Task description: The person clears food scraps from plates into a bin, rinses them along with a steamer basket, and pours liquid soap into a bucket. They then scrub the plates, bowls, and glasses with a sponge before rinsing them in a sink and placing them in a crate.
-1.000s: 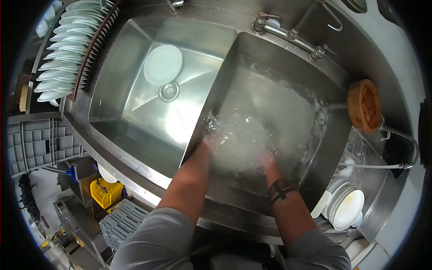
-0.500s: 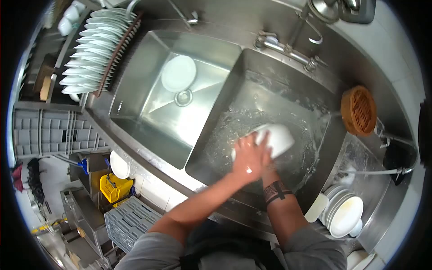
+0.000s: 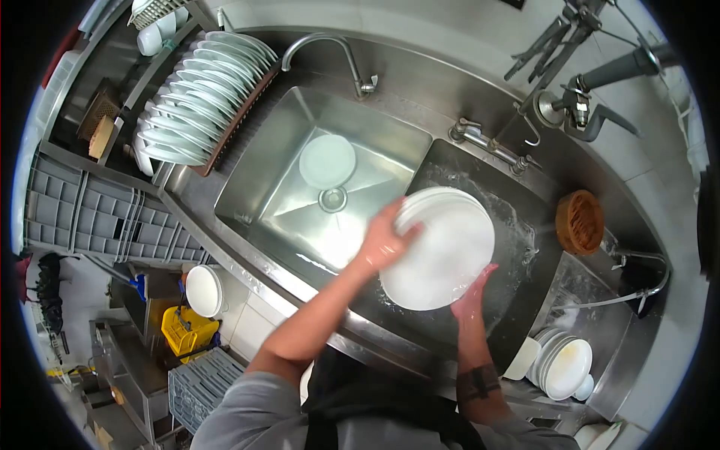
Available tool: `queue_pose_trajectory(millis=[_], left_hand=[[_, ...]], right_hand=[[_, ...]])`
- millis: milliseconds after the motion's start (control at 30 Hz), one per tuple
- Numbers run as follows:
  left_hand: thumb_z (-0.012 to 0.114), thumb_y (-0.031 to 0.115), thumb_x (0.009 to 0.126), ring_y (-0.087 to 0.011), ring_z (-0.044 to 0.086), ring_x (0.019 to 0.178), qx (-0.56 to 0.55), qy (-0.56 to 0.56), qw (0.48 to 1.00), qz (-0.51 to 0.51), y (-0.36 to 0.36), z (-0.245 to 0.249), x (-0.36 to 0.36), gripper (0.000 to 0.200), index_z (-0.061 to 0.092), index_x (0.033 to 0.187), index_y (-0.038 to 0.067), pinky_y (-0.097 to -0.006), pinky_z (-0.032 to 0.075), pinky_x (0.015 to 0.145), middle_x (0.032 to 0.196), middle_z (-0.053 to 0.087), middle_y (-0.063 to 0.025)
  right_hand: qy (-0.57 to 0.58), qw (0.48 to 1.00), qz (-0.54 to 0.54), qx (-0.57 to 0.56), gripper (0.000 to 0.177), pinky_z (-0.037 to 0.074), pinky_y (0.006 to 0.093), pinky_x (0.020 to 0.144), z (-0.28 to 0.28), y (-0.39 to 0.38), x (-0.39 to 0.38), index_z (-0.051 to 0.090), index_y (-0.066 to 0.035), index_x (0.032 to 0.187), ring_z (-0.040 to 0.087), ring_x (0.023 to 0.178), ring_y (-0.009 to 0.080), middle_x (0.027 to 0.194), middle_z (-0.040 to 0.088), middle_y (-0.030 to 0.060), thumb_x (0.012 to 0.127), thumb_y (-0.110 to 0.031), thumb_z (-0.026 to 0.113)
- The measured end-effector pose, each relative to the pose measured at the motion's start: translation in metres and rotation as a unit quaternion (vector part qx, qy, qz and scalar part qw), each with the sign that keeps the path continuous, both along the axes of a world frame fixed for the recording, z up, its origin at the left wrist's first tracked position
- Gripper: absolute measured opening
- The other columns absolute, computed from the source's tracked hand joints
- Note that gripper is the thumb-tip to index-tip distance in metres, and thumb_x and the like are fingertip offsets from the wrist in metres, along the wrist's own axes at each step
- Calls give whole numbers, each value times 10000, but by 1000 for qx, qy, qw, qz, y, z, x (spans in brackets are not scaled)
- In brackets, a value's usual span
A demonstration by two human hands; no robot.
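Over the water-filled right basin, a small stack of white plates is held between both hands, slightly blurred, with more than one rim showing along the far edge. My left hand grips the stack's left side, thumb on top and fingers round the rim. At the lower right edge, my right hand holds the rim from beneath, part of its fingers hidden. A lone white plate lies in the left basin beside the drain.
Many white plates stand in a brown rack at the back left. Used plates are piled at the right. A round wooden piece sits on the right rim. Taps and a curved faucet rise behind the basins.
A white dish was down in the water under my hands; now a stack of plates is raised above it. My hands have moved apart to opposite sides, and the view has shifted.
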State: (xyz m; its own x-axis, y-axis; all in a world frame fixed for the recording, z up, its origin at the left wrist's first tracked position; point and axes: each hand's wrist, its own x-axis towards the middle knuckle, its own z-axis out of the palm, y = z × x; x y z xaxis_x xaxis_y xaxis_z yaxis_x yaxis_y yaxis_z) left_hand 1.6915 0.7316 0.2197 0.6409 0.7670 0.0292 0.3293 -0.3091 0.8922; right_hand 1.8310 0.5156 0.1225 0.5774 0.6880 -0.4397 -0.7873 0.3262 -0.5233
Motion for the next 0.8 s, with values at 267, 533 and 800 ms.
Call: queue_pose_trajectory(millis=[267, 533, 800], left_hand=[[735, 311, 994, -283, 703, 1070, -506, -140, 851, 9, 173, -113, -100, 613, 519, 1442, -47, -426, 608, 891, 1275, 673, -186], [761, 547, 915, -215, 670, 1054, -367, 79, 926, 26, 258, -252, -179, 769, 565, 1443, 24, -393, 535, 945, 1208, 702, -150], [858, 497, 820, -315, 692, 1077, -173, 186, 961, -112, 380, -493, -278, 916, 481, 1495, 5, -429, 603, 841, 1235, 702, -190]], right_hand=[[-465, 810, 85, -348, 633, 508, 431, 978, 123, 166, -124, 401, 57, 1291, 641, 1105, 331, 1218, 597, 255, 809, -114, 774], [-399, 786, 125, -456, 530, 512, 422, 907, -14, 293, -187, 421, 15, 1207, 617, 1023, 306, 1117, 592, 211, 769, -59, 710], [-213, 908, 179, -312, 350, 506, 459, 996, -256, 290, -225, 700, 19, 1155, 630, 1149, 340, 1193, 700, 222, 864, -171, 658]])
